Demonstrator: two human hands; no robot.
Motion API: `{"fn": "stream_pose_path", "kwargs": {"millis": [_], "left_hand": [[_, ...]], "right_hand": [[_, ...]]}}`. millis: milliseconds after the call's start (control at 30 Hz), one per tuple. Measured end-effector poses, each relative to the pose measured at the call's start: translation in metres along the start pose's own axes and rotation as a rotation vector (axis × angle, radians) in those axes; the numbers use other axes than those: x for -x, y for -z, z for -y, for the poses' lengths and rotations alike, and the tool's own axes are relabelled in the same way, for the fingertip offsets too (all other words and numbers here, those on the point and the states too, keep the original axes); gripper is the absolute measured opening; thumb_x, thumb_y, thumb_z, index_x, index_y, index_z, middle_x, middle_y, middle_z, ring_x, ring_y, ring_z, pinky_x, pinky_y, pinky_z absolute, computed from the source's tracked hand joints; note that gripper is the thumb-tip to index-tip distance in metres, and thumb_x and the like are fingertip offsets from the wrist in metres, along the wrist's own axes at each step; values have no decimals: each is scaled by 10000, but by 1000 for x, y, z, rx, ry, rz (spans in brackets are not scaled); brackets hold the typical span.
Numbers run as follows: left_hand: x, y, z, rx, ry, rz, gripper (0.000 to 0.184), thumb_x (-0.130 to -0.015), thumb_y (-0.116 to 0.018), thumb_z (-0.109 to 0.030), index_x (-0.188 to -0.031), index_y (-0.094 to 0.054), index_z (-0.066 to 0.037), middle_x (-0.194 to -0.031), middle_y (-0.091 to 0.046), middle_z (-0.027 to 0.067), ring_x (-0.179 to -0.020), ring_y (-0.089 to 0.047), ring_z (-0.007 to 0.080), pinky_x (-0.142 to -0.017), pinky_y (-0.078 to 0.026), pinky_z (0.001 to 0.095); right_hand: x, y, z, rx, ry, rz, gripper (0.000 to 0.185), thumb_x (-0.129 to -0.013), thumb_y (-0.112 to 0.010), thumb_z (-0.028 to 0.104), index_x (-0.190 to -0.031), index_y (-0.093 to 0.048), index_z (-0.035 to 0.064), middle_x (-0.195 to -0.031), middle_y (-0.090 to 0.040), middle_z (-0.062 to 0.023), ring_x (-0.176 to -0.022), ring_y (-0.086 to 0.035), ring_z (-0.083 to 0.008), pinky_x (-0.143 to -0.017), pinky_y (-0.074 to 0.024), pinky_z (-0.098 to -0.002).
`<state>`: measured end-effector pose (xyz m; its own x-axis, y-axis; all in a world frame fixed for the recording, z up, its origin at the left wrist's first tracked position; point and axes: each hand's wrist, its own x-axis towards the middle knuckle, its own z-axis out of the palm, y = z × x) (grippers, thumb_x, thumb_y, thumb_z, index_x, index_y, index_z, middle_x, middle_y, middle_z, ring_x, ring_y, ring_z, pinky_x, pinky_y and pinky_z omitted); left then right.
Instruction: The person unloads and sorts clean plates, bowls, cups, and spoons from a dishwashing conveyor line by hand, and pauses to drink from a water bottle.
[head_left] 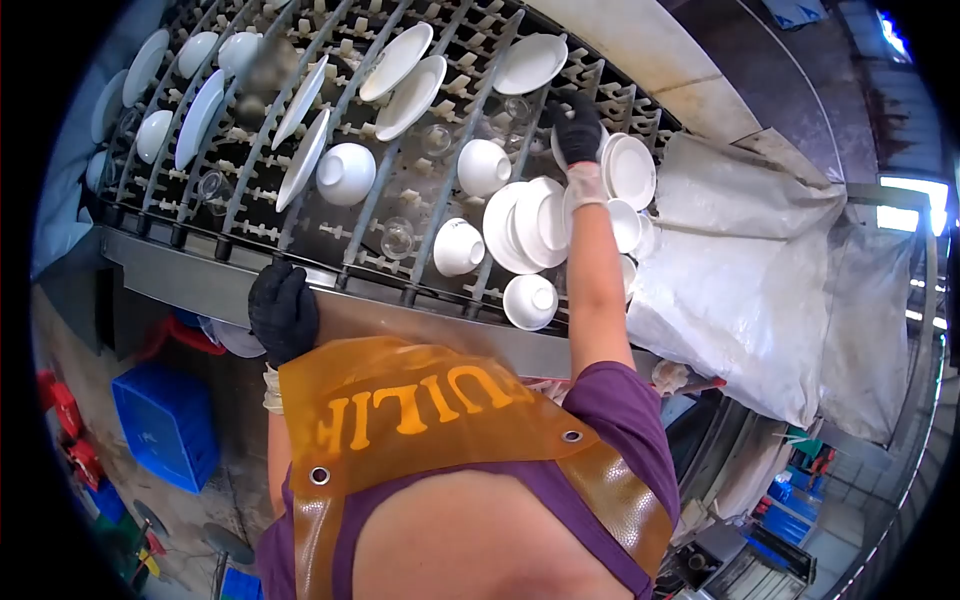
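Note:
My right hand (577, 128), in a black glove, reaches to the far right of the rack conveyor (290, 222). Its fingers curl over the far rim of a white plate (557, 145), which is mostly hidden beneath the hand. Small white plates (630, 171) lean just right of it, and more overlapping plates (540, 222) lie nearer to me. White bowls (485, 167) and clear glass cups (397, 238) stand left of these. My left hand (284, 312), also black-gloved, is closed over the conveyor's metal front edge, with no dish in it.
Larger white plates (411, 97) stand tilted between the rack's pegs and bars. A pale plastic curtain (735, 270) hangs at the conveyor's right end. Below on the left, a blue crate (167, 425) sits on the floor. My brown apron (420, 400) presses close to the front edge.

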<state>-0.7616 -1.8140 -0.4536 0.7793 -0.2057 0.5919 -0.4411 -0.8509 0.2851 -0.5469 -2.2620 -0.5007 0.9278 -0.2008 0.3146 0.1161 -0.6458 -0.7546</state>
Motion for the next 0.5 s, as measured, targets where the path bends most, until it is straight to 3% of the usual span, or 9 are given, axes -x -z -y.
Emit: {"fn": "stream_pose_path", "kwargs": {"millis": [33, 100, 167, 200, 233, 333, 367, 433, 500], "left_hand": [[0, 1, -4, 1, 1, 2, 252, -682, -634, -2, -933, -633, -18, -969, -598, 163, -903, -576, 343, -795, -466, 425], [-4, 1, -10, 10, 14, -4, 242, -687, -628, -1, -928, -630, -17, -970, -596, 161, -904, -575, 341, -801, -463, 424], [-2, -3, -11, 6, 15, -1, 238, -690, -624, 0, -928, -629, -17, -975, -596, 160, -904, -575, 340, -805, -462, 423], [0, -4, -11, -2, 21, 10, 234, -694, -620, 2, -927, -628, -16, -981, -597, 158, -904, -575, 339, -808, -460, 422], [1, -5, -11, -2, 22, -5, 234, -694, -620, 2, -927, -628, -16, -981, -597, 158, -904, -575, 339, -808, -460, 422], [4, -5, -16, -13, 28, 17, 257, -691, -617, 4, -946, -620, -17, -978, -595, 155, -914, -570, 333, -809, -456, 420], [5, -6, -17, -20, 29, 3, 257, -691, -617, 4, -946, -620, -17, -978, -595, 155, -914, -570, 333, -809, -456, 420], [6, -8, -18, -6, 24, 38, 269, -690, -615, 4, -958, -614, -18, -971, -593, 155, -911, -568, 332, -806, -452, 420], [3, -9, -25, -27, 13, 29, 258, -691, -616, 4, -948, -609, -18, -963, -591, 153, -896, -567, 331, -798, -451, 421]], "right_hand": [[-11, 5, -41, 221, 139, -145, 497, -704, -715, 362, -1068, -607, 41, -1031, -624, -152, -975, -583, -322, -882, -439, -404], [-31, 30, -88, 609, -4, 74, 658, -661, -736, 435, -1163, -557, 50, -1087, -607, -168, -1018, -574, -318, -915, -431, -385], [-39, 68, -55, 493, -174, 617, 888, -615, -757, 494, -1304, -426, 42, -1265, -510, -189, -1156, -499, -324, -992, -377, -380], [-47, 74, -68, 411, -191, 750, 922, -587, -775, 484, -1315, -414, 49, -1283, -503, -175, -1182, -482, -308, -1000, -367, -384], [-45, 89, -39, 436, -142, 827, 918, -592, -786, 451, -1329, -404, 59, -1282, -507, -165, -1175, -486, -295, -995, -371, -377], [-63, 87, -84, 495, -186, 878, 848, -614, -793, 363, -1326, -428, 81, -1257, -529, -154, -1153, -501, -282, -983, -383, -372], [-52, 100, -33, 343, -168, 771, 752, -618, -794, 317, -1265, -497, 75, -1204, -567, -144, -1108, -533, -283, -948, -413, -374], [-54, 102, -9, 257, 1, 642, 599, -607, -784, 278, -1140, -597, 77, -1046, -641, -149, -979, -611, -282, -865, -472, -379], [-50, 103, 26, 610, 354, 453, 400, -551, -727, 140, -947, -672, 166, -1000, -645, -71, -923, -598, -306, -827, -463, -428]]}}
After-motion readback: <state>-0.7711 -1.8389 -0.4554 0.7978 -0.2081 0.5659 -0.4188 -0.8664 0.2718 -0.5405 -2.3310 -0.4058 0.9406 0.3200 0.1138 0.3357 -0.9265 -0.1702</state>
